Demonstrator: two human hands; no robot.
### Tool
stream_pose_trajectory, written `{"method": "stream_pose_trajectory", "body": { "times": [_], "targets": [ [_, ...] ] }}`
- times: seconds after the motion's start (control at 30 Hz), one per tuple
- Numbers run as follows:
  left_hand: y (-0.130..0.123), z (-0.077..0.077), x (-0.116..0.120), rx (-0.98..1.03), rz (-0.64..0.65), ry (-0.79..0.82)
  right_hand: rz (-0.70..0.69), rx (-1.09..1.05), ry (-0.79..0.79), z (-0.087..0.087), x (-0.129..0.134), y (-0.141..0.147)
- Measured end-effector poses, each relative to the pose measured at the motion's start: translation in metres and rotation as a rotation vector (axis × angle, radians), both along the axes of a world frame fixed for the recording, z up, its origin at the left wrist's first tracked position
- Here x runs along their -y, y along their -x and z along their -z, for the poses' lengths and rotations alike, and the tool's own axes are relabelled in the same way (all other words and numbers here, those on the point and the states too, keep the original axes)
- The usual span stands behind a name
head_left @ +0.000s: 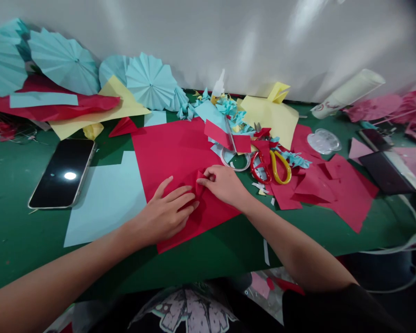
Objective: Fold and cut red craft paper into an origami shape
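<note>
A large sheet of red paper (169, 148) lies flat on the green table. On top of it sits a small folded piece of red paper (199, 181). My right hand (222, 184) pinches the upper right side of that folded piece between thumb and fingers. My left hand (169, 208) rests on the red sheet with its fingers spread, the fingertips by the folded piece's left side. Under the left forearm a light blue sheet of paper (107, 199) is partly covered.
Left of the sheets is a phone (63, 173). Beyond the right hand are red-and-yellow-handled scissors (270, 166), a tape roll (235, 162) and red paper scraps (333, 185). Pleated blue paper fans (150, 83) and a glue bottle (219, 85) stand along the wall.
</note>
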State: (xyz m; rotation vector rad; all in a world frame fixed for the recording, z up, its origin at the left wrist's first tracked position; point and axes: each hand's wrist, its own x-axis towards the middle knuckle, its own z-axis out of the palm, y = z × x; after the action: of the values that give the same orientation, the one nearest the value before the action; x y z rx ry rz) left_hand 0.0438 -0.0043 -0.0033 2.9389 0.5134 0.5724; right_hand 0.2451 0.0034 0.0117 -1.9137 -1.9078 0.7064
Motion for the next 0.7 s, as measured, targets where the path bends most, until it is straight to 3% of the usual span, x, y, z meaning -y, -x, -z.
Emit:
{"method": "stream_pose_trajectory", "body": {
  "times": [0.17, 0.4, 0.7],
  "targets": [
    [0.005, -0.0007, -0.0016, 0.067, 0.104, 0.043, 0.0, 0.033, 0.003, -0.0015, 0.0001, 0.0007],
    [0.0032, -0.003, -0.002, 0.047, -0.007, 0.053, -0.019, 0.033, -0.002, 0.0, -0.0006, -0.0012],
    [0.0034, -0.0017, -0.0025, 0.03, 0.015, 0.07, -0.011, 0.038, 0.004, -0.001, -0.0006, -0.0005]
  ]
}}
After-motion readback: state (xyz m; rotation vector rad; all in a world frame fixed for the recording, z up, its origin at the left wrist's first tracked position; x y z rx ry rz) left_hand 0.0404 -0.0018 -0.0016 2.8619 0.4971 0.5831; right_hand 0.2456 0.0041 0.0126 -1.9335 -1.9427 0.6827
